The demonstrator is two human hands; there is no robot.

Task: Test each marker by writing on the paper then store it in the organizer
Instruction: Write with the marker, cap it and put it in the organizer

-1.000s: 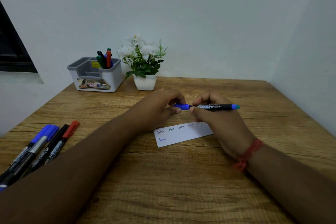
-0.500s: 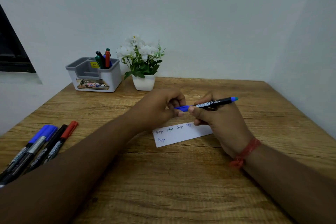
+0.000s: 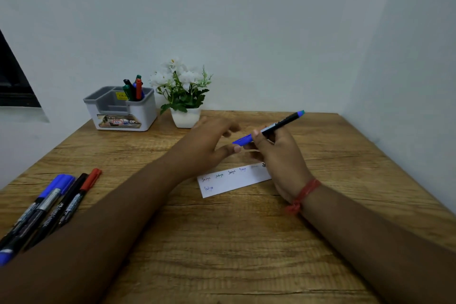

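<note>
1. The paper's (image 3: pixel 234 181) end nearest the right hand (image 3: pixel 278 155) is hidden under that hand; its handwriting is too small to read.
2. The loose markers (image 3: pixel 49 207), well left of the paper, run under the left forearm and off the frame's left edge.
3. The left hand (image 3: pixel 207 145) is motion-blurred; its grip cannot be told.
4. The organizer's (image 3: pixel 121 111) label is illegible.
</note>
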